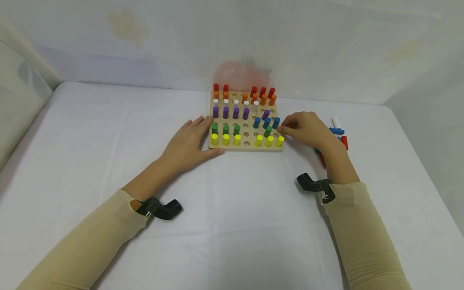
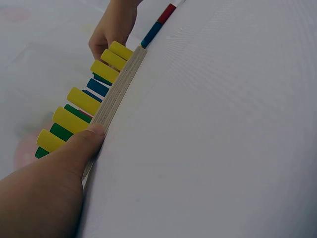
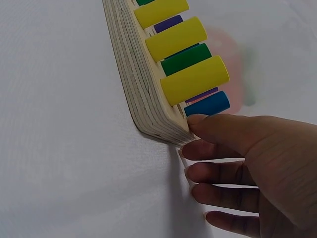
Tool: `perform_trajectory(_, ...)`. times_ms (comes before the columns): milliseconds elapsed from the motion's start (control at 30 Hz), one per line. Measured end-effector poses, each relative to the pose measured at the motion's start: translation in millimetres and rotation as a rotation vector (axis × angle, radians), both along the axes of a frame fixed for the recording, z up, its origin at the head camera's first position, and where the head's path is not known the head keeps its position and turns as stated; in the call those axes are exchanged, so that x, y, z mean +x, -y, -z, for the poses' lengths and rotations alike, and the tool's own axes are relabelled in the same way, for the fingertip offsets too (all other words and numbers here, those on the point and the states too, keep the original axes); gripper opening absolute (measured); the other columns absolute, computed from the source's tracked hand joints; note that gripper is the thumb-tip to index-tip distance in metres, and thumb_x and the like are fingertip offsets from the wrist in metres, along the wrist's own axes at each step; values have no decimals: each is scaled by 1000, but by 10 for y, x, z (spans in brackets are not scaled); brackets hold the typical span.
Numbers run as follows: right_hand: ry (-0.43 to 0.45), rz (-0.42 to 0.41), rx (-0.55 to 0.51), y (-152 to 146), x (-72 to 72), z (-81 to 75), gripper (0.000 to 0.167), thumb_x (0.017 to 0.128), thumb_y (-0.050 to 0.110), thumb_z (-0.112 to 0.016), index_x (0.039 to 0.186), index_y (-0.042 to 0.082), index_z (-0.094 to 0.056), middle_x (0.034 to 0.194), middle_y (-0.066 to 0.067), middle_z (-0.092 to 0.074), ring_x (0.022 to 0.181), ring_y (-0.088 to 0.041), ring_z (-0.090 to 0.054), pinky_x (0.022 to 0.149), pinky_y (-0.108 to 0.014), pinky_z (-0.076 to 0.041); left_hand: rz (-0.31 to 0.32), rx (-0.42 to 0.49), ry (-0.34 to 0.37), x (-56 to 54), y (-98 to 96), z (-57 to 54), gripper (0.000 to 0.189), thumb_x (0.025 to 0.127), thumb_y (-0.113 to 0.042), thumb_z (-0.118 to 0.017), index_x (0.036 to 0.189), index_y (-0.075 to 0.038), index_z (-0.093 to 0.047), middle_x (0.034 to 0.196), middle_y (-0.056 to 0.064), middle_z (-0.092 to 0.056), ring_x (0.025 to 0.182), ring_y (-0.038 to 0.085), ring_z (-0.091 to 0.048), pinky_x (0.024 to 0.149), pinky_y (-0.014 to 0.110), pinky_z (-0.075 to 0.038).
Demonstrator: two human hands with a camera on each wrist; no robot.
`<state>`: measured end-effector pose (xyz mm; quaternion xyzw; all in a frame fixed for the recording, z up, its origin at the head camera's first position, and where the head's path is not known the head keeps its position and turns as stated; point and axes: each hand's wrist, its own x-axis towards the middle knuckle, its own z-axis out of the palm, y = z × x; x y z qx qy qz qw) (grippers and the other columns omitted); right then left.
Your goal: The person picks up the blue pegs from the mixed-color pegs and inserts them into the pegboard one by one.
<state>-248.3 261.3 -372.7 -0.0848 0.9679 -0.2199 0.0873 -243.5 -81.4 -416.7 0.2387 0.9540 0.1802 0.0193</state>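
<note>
A wooden pegboard (image 1: 250, 149) lies on the white table, with rows of red, orange, white, purple, blue, green and yellow pegs and several bare holes. My left hand (image 1: 185, 145) rests against its left side, fingers spread, the thumb along the front edge. In the left wrist view that thumb presses the board's plywood edge (image 2: 119, 91). My right hand (image 1: 308, 129) is at the right edge, beside the end blue peg (image 1: 276, 123). From the right wrist, the thumb (image 3: 218, 128) touches the board's corner close to a blue peg (image 3: 210, 104); the other fingers are loosely bent beside the edge, with no peg visible among them.
Loose pegs lie right of the board, partly behind the right hand: a white peg (image 1: 335, 122), a blue peg (image 1: 337, 131), a red peg (image 1: 344, 141) and others. Black camera mounts (image 1: 164, 208) stick out from both wrists. A pale curtain (image 1: 181, 48) hangs behind the table.
</note>
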Motion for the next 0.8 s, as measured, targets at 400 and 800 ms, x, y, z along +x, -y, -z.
perform_trajectory(400,-3,6,-6,0,-1,3,36,99,36,-63,116,6,-73,108,-14,-74,101,-28,-63,93,-48,-56,11,-4,-18,-22,-1,20,104,85,-71,-64,162,-12,-25,166,10,-32,157,30,-25,131,48,-18)
perform_trajectory(800,5,16,-18,-10,-6,13,37,98,39,-63,114,7,-73,108,-14,-73,101,-28,-62,93,-47,-55,4,-8,-12,-13,-2,12,104,85,-70,-64,162,-12,-25,167,9,-32,157,30,-24,131,48,-18)
